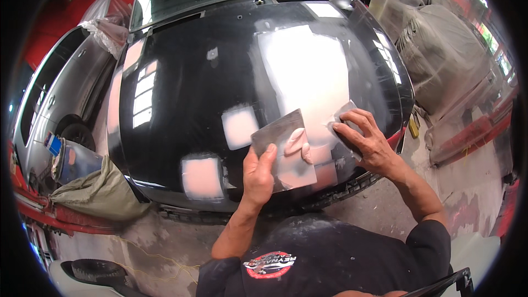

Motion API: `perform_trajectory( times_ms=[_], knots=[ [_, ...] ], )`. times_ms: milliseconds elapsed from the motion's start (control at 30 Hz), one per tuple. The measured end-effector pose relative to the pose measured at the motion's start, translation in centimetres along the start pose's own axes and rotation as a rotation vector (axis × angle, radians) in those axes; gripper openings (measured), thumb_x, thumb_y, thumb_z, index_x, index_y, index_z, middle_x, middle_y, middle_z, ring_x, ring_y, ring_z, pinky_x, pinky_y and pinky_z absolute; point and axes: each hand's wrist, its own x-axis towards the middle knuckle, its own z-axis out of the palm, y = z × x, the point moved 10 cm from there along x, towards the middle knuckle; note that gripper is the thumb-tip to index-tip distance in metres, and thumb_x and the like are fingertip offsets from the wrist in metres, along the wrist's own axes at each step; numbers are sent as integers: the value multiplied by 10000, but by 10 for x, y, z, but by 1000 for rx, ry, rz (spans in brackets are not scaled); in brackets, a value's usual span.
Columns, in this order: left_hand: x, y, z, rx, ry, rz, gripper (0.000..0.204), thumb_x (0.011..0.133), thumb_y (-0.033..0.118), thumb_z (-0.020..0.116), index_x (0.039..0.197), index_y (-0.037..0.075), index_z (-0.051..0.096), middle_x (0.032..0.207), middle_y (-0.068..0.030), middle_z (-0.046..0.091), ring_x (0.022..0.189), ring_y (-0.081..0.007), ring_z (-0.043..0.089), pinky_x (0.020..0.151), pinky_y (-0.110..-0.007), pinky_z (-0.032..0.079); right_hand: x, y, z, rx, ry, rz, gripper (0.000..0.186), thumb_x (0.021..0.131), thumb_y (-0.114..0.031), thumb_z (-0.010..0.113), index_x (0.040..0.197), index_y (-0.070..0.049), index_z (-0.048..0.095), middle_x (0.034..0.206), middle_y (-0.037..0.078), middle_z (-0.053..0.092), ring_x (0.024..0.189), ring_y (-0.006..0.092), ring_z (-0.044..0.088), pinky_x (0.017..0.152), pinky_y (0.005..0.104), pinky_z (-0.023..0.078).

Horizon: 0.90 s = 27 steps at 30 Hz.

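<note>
Head view, left hand: your left hand (257, 175) held the square metal mixing board (284, 150) by its lower left edge, thumb on top and the grip pinching it, tilted above the front of the black car hood (192, 93).
Head view, filler: a pink dab of body filler (297, 144) sat on the board near its middle.
Head view, right hand: your right hand (366, 142) pressed a small spreader (345, 116) flat against the hood, fingers spread over it, the grip bearing down on it at the lower right edge of the large grey patch (308, 77).
Doing it well: you likely needed to keep the spreader at a low angle, press evenly, and feather outward past the patch edge; keeping the board level should have stopped the filler sliding.
Count, patches: four pale filled areas showed on the hood, one large, two small squares, one beside the board.
Count, tools: one board, one spreader.
Count, cars: one black; one silver car (66, 93) to your left.
</note>
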Motion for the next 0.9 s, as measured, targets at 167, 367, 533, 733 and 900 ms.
perform_trajectory(
  times_ms=[167,367,533,733,900],
  knots=[
    [5,17,39,419,-37,196,431,1063,217,393,1394,-42,487,1276,-202,625,1212,-247,576,1044,-334,416,11,-14,26,92,-102,-33,636,709,-215,777,1327,-253,631,1302,63,566,1199,329,513,999,481,405],
    [27,49,4,322,451,497,389,1033,175,489,1352,-46,520,1327,-164,588,1226,-253,561,1044,-367,438,13,-1,47,163,-275,-193,730,644,-275,821,1341,-274,605,1324,56,571,1219,318,517,1013,504,390],
    [-27,62,-70,-2,853,707,435,973,199,614,1349,3,517,1377,-160,533,1215,-269,553,1023,-426,474,103,128,4,138,27,-26,533,775,43,559,1268,-128,664,1162,110,703,1076,316,650,965,434,496],
    [-39,8,-68,48,694,446,490,975,159,575,1423,1,453,1351,-143,553,1194,-254,563,998,-379,478,247,291,89,-115,-302,135,457,823,-18,564,1251,-122,684,1194,130,694,1119,336,634,939,427,504],
    [-56,-2,-77,115,743,389,488,986,157,562,1432,0,444,1351,-150,555,1178,-248,574,979,-369,488,277,309,124,-223,-315,93,458,831,-172,598,1274,-252,682,1110,90,728,1069,319,664,907,415,530]
  ],
)
